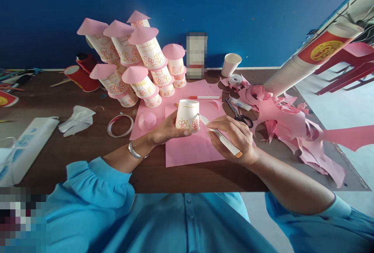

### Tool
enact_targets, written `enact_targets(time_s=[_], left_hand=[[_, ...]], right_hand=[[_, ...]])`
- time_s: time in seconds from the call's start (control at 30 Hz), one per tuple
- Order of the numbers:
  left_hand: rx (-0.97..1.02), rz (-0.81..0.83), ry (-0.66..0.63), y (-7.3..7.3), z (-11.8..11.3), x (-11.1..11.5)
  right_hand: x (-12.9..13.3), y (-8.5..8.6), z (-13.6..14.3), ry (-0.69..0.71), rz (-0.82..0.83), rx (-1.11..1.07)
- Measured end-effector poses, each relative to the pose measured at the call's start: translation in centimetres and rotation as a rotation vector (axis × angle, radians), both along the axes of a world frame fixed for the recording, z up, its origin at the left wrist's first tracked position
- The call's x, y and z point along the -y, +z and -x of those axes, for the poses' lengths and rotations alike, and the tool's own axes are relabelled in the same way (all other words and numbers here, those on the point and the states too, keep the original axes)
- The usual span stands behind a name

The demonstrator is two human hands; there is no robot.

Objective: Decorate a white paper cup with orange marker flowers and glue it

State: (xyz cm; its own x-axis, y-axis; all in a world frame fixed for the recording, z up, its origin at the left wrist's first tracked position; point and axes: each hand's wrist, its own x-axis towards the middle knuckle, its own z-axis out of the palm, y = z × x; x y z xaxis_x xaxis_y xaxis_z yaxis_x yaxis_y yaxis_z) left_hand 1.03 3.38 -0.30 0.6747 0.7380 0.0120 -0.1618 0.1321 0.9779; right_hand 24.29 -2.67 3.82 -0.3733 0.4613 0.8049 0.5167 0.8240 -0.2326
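Note:
My left hand (166,130) is wrapped round a white paper cup (187,113), held upside down above the pink paper sheet (189,151). Red and orange flowers are drawn near the cup's lower rim, and a yellowish line runs near its top. In my right hand (233,138) is a white marker (223,142) with an orange end, its tip at the cup's right side. Behind the cup, a second marker (204,97) with a red-orange cap lies on the paper. A small pink paper cone (147,121) rests left of my left hand.
Stacked decorated cups with pink cone roofs (146,50) stand at the back left. Scissors (239,116), a glue tube (240,103) and pink scraps (280,116) lie right; a tape roll (120,125) lies left. A long cup stack (309,58) leans at right.

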Motion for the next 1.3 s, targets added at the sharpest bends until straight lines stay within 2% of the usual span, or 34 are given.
enact_targets(time_s=[0.33, 0.47, 0.7, 0.87, 1.1, 1.3], left_hand=[[-0.063, -0.052, 0.003, 0.3, 0.1, -0.1], [-0.106, -0.093, 0.061, 0.4, -0.1, 0.0], [-0.334, -0.291, 0.201, 1.7, -1.1, 0.7], [-0.491, -0.406, 0.251, 1.4, -1.2, 0.8], [-0.518, -0.453, 0.23, 1.2, -1.0, 0.8], [-0.522, -0.403, 0.244, 1.6, -1.3, 0.9]], right_hand=[[0.0, -0.1, 0.1, -0.011, -0.016, -0.014], [0.1, -0.2, 0.1, -0.003, -0.067, -0.012], [0.4, -0.6, 0.7, 0.012, -0.122, 0.073], [0.3, -0.5, 0.6, -0.003, -0.13, 0.078], [0.2, -0.5, 0.7, -0.015, -0.108, 0.076], [0.3, -0.3, 0.7, -0.016, -0.093, 0.086]])
